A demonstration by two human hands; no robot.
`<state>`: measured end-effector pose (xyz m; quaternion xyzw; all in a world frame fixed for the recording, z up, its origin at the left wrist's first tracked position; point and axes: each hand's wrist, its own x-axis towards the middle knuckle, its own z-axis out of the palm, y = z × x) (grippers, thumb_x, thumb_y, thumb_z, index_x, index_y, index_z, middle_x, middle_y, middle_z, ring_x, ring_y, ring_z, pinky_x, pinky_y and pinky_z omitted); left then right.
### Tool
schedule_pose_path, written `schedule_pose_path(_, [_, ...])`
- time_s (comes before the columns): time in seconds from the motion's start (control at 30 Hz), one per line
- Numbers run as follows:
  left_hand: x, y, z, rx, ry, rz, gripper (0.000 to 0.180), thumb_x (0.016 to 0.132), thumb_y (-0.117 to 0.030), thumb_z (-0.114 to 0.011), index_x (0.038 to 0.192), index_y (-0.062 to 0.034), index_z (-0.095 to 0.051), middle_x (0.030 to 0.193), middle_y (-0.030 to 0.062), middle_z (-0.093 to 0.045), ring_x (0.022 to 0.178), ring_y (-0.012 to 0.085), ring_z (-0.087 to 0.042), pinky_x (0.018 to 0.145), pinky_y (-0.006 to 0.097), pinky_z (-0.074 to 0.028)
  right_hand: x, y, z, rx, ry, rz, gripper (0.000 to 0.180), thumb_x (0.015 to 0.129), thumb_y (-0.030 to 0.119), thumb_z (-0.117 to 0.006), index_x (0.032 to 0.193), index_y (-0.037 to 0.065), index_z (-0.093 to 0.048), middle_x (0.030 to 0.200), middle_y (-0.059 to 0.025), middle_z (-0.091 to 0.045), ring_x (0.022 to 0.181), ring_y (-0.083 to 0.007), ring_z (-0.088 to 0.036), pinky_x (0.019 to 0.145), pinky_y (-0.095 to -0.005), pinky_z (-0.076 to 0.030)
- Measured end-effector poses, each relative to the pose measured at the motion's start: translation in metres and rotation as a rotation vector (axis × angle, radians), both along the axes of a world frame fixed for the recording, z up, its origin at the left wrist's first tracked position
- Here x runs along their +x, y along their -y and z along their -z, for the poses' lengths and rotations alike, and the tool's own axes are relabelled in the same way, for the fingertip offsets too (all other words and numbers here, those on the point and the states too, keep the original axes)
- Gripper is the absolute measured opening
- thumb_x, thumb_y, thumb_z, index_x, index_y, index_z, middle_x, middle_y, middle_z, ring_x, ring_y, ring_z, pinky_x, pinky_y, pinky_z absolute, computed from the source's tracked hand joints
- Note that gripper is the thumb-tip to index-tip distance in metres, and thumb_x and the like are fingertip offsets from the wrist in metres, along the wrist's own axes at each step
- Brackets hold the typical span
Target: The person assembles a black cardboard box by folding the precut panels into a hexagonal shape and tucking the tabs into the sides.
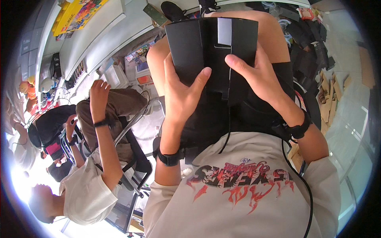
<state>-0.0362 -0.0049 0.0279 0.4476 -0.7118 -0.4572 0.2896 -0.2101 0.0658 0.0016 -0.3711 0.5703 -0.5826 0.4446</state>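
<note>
Above my lap I hold a black cardboard box point(184, 47), partly unfolded, with side panels standing apart and a dark recess down the middle. A pale grey-white patch point(224, 31) shows near its far edge. My left hand point(181, 89) grips the left panel, its thumb lying on the front face. On the other side my right hand point(258, 75) is closed on the right panel, thumb pressing near the inner edge. The remaining fingers of both hands are hidden behind the cardboard. Black straps circle both my wrists.
At my left another person sits on a chair point(139, 166), one raised hand point(100, 89) near my left side. A yellow box point(77, 18) lies on a white cabinet. Black pieces point(305, 35) and brown cardboard scraps point(327, 97) litter the floor at right. A black cable point(305, 186) runs over my shirt.
</note>
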Motion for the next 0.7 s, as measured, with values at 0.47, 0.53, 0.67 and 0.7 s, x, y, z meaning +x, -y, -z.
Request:
schedule_pose_path(0.47, [0.005, -0.003, -0.001, 0.158, -0.231, 0.051, 0.054, 0.094, -0.018, -0.058, 0.137, 0.0064, -0.037, 0.12, 0.0121, -0.057, 0.107, 0.019, -0.054, 0.096, 0.031, -0.041, -0.009, -0.001, 0.003, 0.08, -0.08, 0.264, 0.042, 0.103, 0.032, -0.044, 0.12, -0.004, -0.057, 0.111, -0.0078, -0.061, 0.102, -0.0138, -0.054, 0.093, -0.0276, -0.04])
schedule_pose_path(0.53, [0.008, -0.004, -0.004, 0.35, -0.19, 0.023, 0.055, 0.101, -0.027, -0.045, 0.143, 0.0056, -0.032, 0.131, 0.0129, -0.052, 0.119, 0.0198, -0.049, 0.104, 0.03, -0.034, -0.013, -0.002, -0.002, 0.091, -0.064, 0.286, 0.041, 0.103, 0.031, -0.043, 0.117, -0.005, -0.058, 0.108, -0.008, -0.062, 0.101, -0.0141, -0.054, 0.092, -0.0272, -0.04])
schedule_pose_path(0.67, [0.009, 0.0, 0.014, 0.23, -0.295, 0.09, 0.063, 0.103, -0.041, -0.035, 0.147, 0.0043, -0.027, 0.142, 0.0149, -0.043, 0.13, 0.0203, -0.04, 0.11, 0.03, -0.026, -0.02, -0.005, 0.003, 0.154, -0.045, 0.3, 0.044, 0.103, 0.032, -0.043, 0.125, -0.005, -0.052, 0.121, -0.0095, -0.057, 0.112, -0.0164, -0.049, 0.1, -0.0269, -0.034])
schedule_pose_path(0.7, [0.007, 0.0, 0.013, 0.203, -0.334, 0.11, 0.065, 0.103, -0.043, -0.033, 0.147, 0.0041, -0.026, 0.144, 0.0152, -0.041, 0.132, 0.0204, -0.038, 0.111, 0.03, -0.025, -0.022, -0.005, 0.001, 0.253, -0.041, 0.287, 0.051, 0.103, 0.032, -0.043, 0.139, -0.004, -0.044, 0.14, -0.011, -0.049, 0.13, -0.0182, -0.044, 0.11, -0.0271, -0.028])
